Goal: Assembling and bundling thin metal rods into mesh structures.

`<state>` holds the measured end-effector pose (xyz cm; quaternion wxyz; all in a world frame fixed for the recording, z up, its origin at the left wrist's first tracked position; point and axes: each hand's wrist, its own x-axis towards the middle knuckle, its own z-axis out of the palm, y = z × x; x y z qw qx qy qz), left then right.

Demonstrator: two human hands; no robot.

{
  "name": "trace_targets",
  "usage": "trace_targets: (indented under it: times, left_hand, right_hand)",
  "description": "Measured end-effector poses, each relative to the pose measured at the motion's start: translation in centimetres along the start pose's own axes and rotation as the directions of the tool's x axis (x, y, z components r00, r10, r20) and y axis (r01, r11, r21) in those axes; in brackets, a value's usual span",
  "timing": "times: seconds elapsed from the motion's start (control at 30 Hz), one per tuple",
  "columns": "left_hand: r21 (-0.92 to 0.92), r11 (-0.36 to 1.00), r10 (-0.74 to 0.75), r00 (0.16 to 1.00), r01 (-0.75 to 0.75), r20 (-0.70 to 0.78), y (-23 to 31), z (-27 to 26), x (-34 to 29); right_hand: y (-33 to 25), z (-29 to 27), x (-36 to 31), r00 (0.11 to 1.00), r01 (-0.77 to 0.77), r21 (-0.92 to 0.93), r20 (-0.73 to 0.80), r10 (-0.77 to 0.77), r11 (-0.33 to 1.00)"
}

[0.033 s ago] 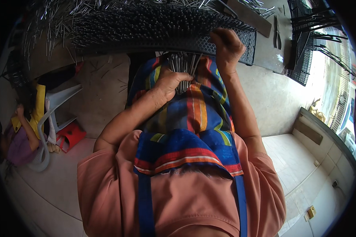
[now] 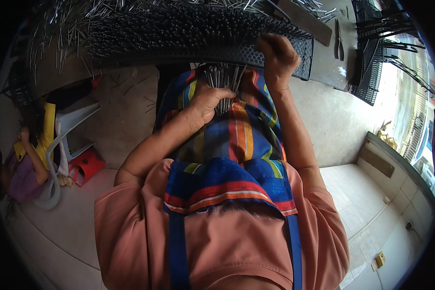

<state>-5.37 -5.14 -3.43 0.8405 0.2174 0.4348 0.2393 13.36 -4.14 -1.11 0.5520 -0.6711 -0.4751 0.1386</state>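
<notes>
I am watching the left hand clutching a bundle of thin metal pins, its grip pressed together around their lower ends, just below the near edge of the black perforated board. The pins are standing with their long axis pointing up toward the board, fanning slightly at the top. The right hand is resting on that same edge, to the right of the bundle, fingers curled against the mesh; I cannot tell whether it is pinching a pin. It is the hand touching the board, while the left is feeding from below it. The board is already bristling with pins and lying on the worktop, with pliers further right. Against the earlier frame, nothing is differing: both hands are keeping their places.
</notes>
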Motion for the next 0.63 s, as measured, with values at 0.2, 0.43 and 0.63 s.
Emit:
trace_targets:
  times: [0.2,0.43,0.63]
  left_hand:
    - [0.002,1.0,0.006,1.0,-0.006,0.022,-0.3,-0.2,0.6]
    - [-0.05,0.999,0.021,0.999,-0.019,0.036,-0.5,-0.2,0.8]
    - [-0.006,0.999,0.053,0.996,-0.053,0.069,0.1,1.1,0.3]
  right_hand:
    - [-0.1,-0.1,1.5,0.99,0.138,-0.267,0.066,-0.125,0.954]
    - [-0.6,-1.3,0.0,0.991,0.117,-0.388,0.103,-0.083,0.914]
    - [-0.6,-2.2,-3.1,0.602,-0.663,-0.103,0.516,0.609,0.742]
